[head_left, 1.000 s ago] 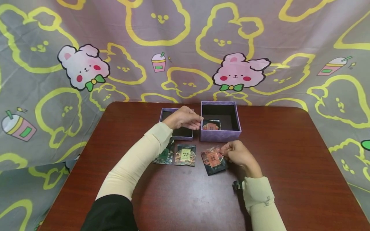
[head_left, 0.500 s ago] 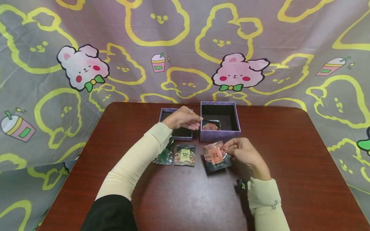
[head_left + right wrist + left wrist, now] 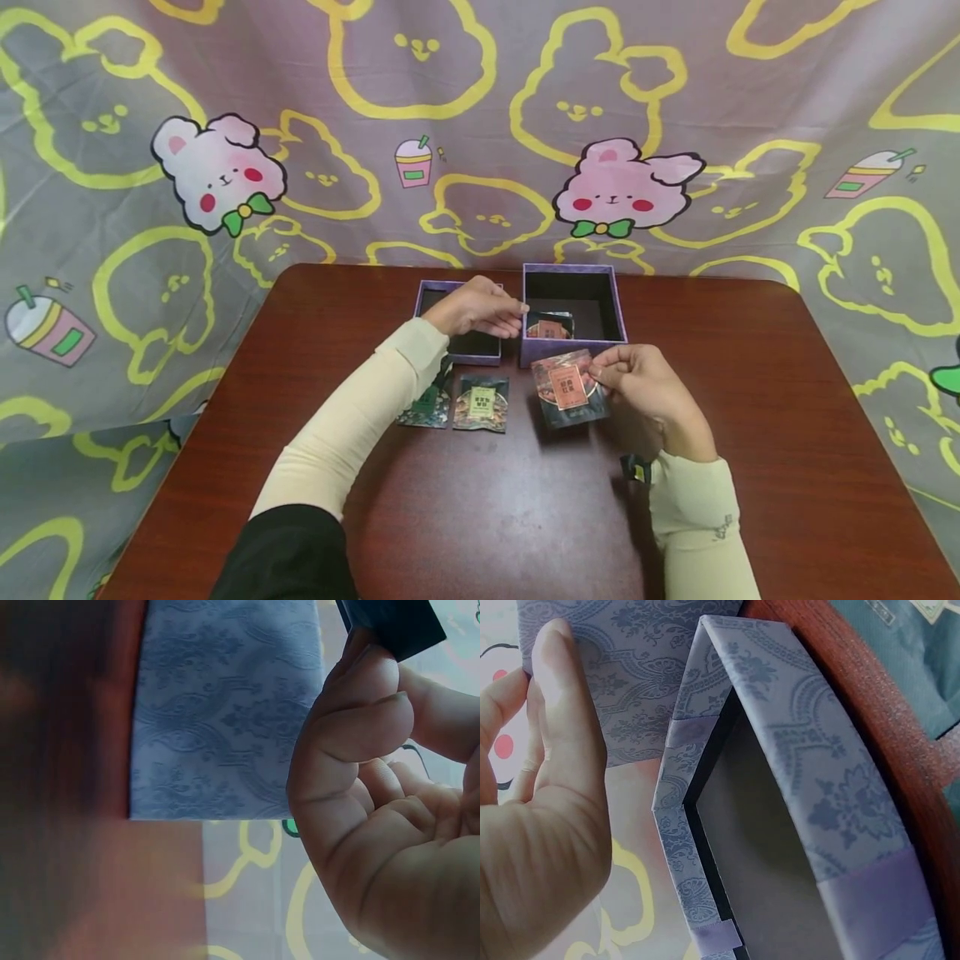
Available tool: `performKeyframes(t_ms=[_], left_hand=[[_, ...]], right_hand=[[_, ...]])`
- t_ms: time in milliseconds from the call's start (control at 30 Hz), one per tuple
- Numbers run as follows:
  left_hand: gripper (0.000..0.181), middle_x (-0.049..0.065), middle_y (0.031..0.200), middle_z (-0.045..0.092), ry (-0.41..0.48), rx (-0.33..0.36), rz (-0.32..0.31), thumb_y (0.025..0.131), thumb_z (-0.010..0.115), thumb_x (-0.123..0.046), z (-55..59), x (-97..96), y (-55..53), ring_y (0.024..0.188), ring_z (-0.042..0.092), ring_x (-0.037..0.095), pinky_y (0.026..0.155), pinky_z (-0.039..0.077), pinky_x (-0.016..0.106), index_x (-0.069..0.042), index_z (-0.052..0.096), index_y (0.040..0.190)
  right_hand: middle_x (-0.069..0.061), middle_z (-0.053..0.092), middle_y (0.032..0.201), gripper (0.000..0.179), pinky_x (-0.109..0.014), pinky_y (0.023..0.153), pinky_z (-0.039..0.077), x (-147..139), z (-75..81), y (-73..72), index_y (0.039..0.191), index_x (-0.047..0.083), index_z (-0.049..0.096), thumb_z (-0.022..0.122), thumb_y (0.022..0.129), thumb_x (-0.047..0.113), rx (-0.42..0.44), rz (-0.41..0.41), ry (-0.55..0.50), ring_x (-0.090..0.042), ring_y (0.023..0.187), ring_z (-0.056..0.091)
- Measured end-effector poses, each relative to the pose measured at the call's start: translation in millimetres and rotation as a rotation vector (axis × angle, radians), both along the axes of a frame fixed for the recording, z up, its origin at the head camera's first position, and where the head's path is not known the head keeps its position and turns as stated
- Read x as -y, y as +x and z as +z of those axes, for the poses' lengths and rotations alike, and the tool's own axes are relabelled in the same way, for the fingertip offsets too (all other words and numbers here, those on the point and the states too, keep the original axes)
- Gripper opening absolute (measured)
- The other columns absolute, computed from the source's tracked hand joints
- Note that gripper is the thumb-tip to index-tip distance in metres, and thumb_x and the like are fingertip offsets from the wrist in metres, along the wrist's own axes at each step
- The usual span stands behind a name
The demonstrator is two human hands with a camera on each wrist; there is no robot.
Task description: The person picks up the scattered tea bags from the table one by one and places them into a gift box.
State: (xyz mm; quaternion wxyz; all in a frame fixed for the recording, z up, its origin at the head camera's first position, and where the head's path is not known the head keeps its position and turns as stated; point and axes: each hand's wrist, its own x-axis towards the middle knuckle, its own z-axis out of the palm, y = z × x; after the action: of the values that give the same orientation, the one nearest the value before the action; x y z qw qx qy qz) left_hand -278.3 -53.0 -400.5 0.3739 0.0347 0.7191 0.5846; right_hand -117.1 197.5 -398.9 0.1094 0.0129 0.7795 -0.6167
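My right hand (image 3: 651, 390) pinches the right edge of a dark tea sachet (image 3: 572, 400) with an orange label, held just in front of the deep purple box (image 3: 573, 354). In the right wrist view only a dark corner of that sachet (image 3: 401, 626) shows between thumb and finger. My left hand (image 3: 477, 307) grips the box's left rim, the thumb lying along its patterned side wall (image 3: 641, 682) in the left wrist view. Inside the box, sachets with an orange label (image 3: 551, 328) stand at the front left.
The shallow purple lid (image 3: 483, 361) lies left of the box, partly under my left arm. Nearer me lie a sachet with a light green label (image 3: 481, 404) and a dark green sachet (image 3: 426, 408), partly covered by the sleeve. A patterned curtain (image 3: 480, 100) hangs behind the table (image 3: 480, 533).
My right hand has lifted the orange-labelled sachet off the table and brought it up and slightly right, close to the box's front wall. My left hand has stayed at the rim.
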Motion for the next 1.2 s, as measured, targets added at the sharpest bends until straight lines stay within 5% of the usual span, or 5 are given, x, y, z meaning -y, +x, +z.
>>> performKeyframes(t_ms=[633,1200], left_hand=[[0.024,0.018,0.084,0.073,0.005,0.010,0.019,0.092,0.076,-0.014,-0.2,-0.1,0.3,0.064,0.072,0.019,0.093,0.053,0.051,0.009,0.073,0.100],[0.030,0.018,0.083,0.073,0.010,0.001,0.016,0.093,0.075,-0.014,-0.9,-0.4,-0.2,0.065,0.072,0.020,0.078,0.062,0.041,0.010,0.070,0.109]], right_hand=[[-0.001,0.067,0.074,0.019,-0.023,0.049,0.052,-5.5,21.4,-19.7,0.106,-0.019,0.059,0.062,0.097,-0.002,-0.040,-0.093,0.001,-0.012,0.060,0.057],[-0.003,0.065,0.081,0.023,-0.024,0.057,0.057,-7.4,36.6,-43.6,0.110,-0.016,0.061,0.062,0.099,0.004,-0.026,-0.141,0.061,-0.011,0.065,0.057]])
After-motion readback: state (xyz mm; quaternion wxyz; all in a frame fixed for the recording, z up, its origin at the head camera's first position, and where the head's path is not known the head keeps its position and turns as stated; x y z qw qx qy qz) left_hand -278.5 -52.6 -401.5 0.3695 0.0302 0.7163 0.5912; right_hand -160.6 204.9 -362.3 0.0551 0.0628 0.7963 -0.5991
